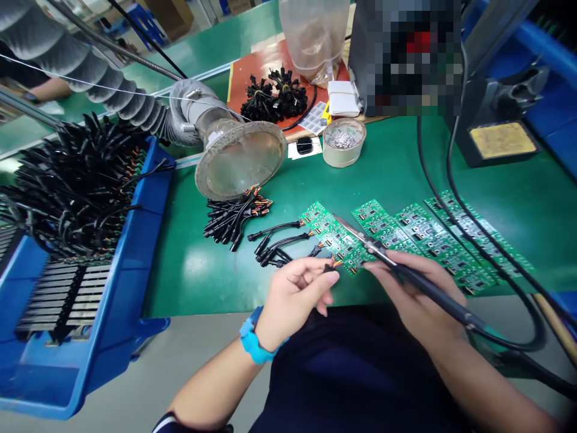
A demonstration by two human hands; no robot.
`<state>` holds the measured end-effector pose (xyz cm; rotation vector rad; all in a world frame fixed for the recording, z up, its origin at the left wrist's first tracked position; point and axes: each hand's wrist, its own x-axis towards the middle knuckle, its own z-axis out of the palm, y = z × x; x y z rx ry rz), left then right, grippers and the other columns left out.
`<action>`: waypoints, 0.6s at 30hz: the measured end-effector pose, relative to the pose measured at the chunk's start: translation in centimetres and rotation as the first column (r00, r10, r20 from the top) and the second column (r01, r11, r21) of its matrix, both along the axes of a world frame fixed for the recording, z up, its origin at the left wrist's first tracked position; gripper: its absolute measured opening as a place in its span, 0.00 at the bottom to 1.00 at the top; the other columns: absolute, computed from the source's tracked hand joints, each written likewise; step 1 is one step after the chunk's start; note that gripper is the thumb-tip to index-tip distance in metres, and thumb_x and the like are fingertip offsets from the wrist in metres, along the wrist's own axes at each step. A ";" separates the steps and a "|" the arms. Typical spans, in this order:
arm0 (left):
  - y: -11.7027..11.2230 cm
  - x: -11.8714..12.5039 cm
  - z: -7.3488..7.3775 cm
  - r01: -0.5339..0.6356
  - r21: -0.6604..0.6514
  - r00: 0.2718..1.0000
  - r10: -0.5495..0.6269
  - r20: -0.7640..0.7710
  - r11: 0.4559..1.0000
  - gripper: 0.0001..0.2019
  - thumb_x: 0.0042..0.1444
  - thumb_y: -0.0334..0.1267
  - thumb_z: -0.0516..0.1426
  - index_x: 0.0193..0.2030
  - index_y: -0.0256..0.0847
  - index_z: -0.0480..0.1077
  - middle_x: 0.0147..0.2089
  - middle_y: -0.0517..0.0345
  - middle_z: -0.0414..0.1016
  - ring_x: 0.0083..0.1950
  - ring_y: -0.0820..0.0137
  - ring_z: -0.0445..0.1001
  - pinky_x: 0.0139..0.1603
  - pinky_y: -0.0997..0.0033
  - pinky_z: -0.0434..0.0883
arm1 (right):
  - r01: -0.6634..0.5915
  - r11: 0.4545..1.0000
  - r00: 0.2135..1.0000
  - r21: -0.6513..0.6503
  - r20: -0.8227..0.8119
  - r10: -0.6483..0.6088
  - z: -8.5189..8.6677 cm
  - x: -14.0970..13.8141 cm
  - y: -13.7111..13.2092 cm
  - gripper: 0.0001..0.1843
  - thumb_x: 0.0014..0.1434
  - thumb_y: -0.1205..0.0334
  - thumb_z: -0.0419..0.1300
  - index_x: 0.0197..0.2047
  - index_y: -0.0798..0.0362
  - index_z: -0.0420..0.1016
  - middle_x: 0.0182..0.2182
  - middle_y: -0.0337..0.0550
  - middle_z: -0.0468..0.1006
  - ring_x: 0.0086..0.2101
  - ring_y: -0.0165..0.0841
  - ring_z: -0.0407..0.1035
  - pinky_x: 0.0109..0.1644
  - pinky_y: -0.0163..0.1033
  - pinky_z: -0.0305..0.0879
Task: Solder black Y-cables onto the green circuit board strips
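Note:
My left hand (300,291), with a blue band at its wrist, pinches a black cable (332,267) by its end, where coloured wires show at the edge of a green circuit board panel (331,231). Several black cables (288,237) run from the left edge of that panel. In my right hand (419,288) lies a soldering iron (419,276), its tip pointing up and left over the panel. Whether the tip touches the board I cannot tell. More board panels (424,234) lie to the right, partly under the iron's cord.
A fume extractor hood (243,157) hangs over a pile of black cables (234,219). To the left stands a blue bin (148,198) heaped with cables. Behind are a round tub (344,157) of silvery material and an iron stand with a yellow sponge (502,140). Another person's arm (51,90) shows far left.

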<state>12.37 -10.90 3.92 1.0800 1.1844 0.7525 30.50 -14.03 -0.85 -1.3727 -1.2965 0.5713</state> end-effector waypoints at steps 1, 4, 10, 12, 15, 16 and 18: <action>-0.1 -0.3 0.6 -0.001 0.111 0.993 0.014 -0.117 0.994 0.08 0.54 0.37 0.60 0.40 0.38 0.72 0.23 0.62 0.73 0.20 0.77 0.68 0.21 0.77 0.67 | 0.014 1.000 0.999 0.011 0.041 -0.014 0.0 0.5 -0.3 0.18 0.49 0.68 0.66 0.44 0.47 0.72 0.36 0.38 0.78 0.35 0.32 0.74 0.45 0.42 0.73; -0.7 -1.2 2.1 0.125 0.484 0.904 0.102 -0.415 0.866 0.11 0.55 0.31 0.59 0.45 0.40 0.74 0.36 0.56 0.75 0.34 0.74 0.73 0.32 0.76 0.71 | -0.001 1.000 0.997 0.012 0.082 0.000 -0.1 2.0 -1.3 0.18 0.51 0.67 0.64 0.46 0.47 0.72 0.33 0.38 0.78 0.32 0.33 0.75 0.39 0.40 0.74; -2.1 -0.4 0.0 0.462 0.581 0.741 0.069 -0.668 0.671 0.13 0.58 0.28 0.54 0.49 0.35 0.71 0.41 0.50 0.73 0.42 0.68 0.71 0.43 0.67 0.72 | 0.046 0.981 0.988 0.189 0.137 -0.073 0.0 4.0 -2.6 0.22 0.43 0.73 0.66 0.43 0.50 0.73 0.23 0.37 0.74 0.25 0.35 0.73 0.28 0.39 0.71; -2.1 0.2 -1.9 0.511 0.579 0.705 0.075 -0.705 0.635 0.12 0.59 0.28 0.54 0.49 0.35 0.70 0.41 0.50 0.74 0.42 0.66 0.72 0.43 0.65 0.72 | -0.034 0.967 0.984 0.253 0.180 -0.012 0.3 4.1 -2.6 0.19 0.42 0.74 0.66 0.40 0.51 0.73 0.19 0.36 0.71 0.23 0.34 0.71 0.27 0.40 0.70; -1.9 0.6 -4.0 0.540 0.588 0.688 0.087 -0.721 0.602 0.12 0.59 0.28 0.53 0.49 0.36 0.69 0.41 0.52 0.76 0.42 0.66 0.72 0.43 0.64 0.73 | -0.181 0.957 0.969 0.225 0.208 0.135 0.8 4.1 -2.7 0.20 0.42 0.75 0.64 0.40 0.53 0.72 0.20 0.37 0.70 0.22 0.33 0.68 0.21 0.38 0.65; -1.9 0.7 -4.3 0.539 0.588 0.688 0.088 -0.721 0.603 0.12 0.59 0.28 0.53 0.49 0.36 0.69 0.42 0.52 0.76 0.42 0.66 0.73 0.43 0.64 0.73 | -0.213 0.958 0.964 0.194 0.202 0.173 0.9 4.1 -2.7 0.21 0.42 0.76 0.64 0.41 0.53 0.71 0.20 0.36 0.70 0.22 0.32 0.67 0.20 0.37 0.64; -1.8 0.7 -4.6 0.532 0.589 0.690 0.092 -0.718 0.608 0.11 0.60 0.29 0.53 0.49 0.38 0.69 0.42 0.53 0.76 0.43 0.67 0.73 0.43 0.64 0.73 | -0.269 0.956 0.953 0.120 0.179 0.245 0.9 4.0 -2.9 0.22 0.42 0.75 0.63 0.42 0.52 0.70 0.20 0.34 0.69 0.21 0.29 0.65 0.19 0.36 0.62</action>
